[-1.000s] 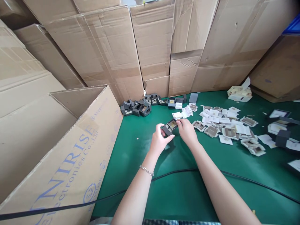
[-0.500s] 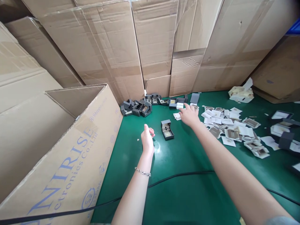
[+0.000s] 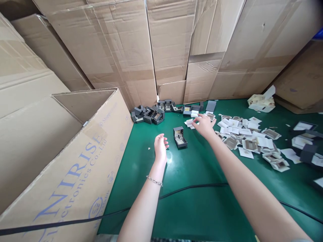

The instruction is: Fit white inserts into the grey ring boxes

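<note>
Left hand [image 3: 160, 147]: loosely curled.
Right hand [image 3: 204, 126]: at folded white paper [image 3: 188, 123]; I cannot tell grip.
Dark-grey hinged box [image 3: 180, 137]: lid raised.

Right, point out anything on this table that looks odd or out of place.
The black cable trails loosely across the green tabletop, which looks odd through a working area. To the right of the right hand, the white papers and inserts lie strewn in an untidy, jumbled heap.

Ten-plus dark boxes [image 3: 182, 145], one bracelet [image 3: 154, 181], one tissue pack [image 3: 259, 103]
</note>
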`<state>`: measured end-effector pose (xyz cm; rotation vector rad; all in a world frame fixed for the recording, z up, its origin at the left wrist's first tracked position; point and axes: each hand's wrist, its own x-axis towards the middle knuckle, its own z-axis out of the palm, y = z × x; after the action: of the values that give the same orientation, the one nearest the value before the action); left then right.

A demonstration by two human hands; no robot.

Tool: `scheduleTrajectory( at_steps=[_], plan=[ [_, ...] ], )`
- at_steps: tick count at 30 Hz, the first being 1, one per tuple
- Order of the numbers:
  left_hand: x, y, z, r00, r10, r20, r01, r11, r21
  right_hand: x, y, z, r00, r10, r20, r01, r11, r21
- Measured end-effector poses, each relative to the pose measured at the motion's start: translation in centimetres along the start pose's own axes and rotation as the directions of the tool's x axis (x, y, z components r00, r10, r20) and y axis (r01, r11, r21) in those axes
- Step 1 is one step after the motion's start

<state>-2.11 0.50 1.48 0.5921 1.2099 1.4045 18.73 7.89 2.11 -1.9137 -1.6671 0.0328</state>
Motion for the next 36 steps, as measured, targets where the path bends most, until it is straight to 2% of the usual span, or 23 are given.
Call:
scheduleTrajectory(
  at_steps=[4,7,9,12,15,19,26,30,33,36],
  plan=[
    [-0.6,0.4,0.4,0.992,0.106,0.068,-0.111,0.991,0.072,-3.2,-0.7,-1.9,0.976,-0.002,-0.219,0.045,0.98,0.192],
    [-1.3,0.6,0.9,0.957,0.148,0.25,-0.174,0.981,0.086,-6.7,-2.0,-3.1,0.937,-0.081,-0.339,0.152,0.97,0.189],
    [-1.6,0.6,1.1,0.93,0.095,0.356,-0.124,0.99,0.061,-8.8,-3.0,-3.4,0.927,-0.202,-0.317,0.252,0.96,0.124],
    [-1.8,0.4,1.2,0.901,-0.014,0.434,0.013,1.0,0.005,-10.7,-4.2,-3.2,0.911,-0.319,-0.262,0.347,0.935,0.067],
    [-1.8,0.7,1.1,0.877,-0.057,0.477,0.07,0.998,-0.009,-11.2,-4.6,-3.0,0.896,-0.371,-0.245,0.39,0.92,0.036],
    [-2.0,1.3,0.9,0.875,-0.079,0.478,0.075,0.997,0.027,-11.3,-4.3,-3.1,0.886,-0.404,-0.228,0.415,0.91,0.003],
    [-1.9,0.8,1.0,0.862,-0.103,0.497,0.096,0.995,0.041,-11.3,-4.2,-3.2,0.875,-0.382,-0.296,0.409,0.912,0.033],
    [-2.0,0.5,1.2,0.863,-0.072,0.499,0.057,0.997,0.044,-11.3,-4.3,-3.1,0.91,-0.311,-0.274,0.359,0.922,0.143],
    [-2.0,0.3,1.3,0.883,-0.019,0.469,-0.011,0.998,0.062,-11.3,-4.5,-2.9,0.954,-0.17,-0.246,0.255,0.892,0.374],
    [-1.7,-0.1,1.3,0.902,0.034,0.431,-0.079,0.993,0.085,-11.3,-4.7,-2.4,0.998,0.025,-0.062,0.024,0.737,0.676]
  ],
)
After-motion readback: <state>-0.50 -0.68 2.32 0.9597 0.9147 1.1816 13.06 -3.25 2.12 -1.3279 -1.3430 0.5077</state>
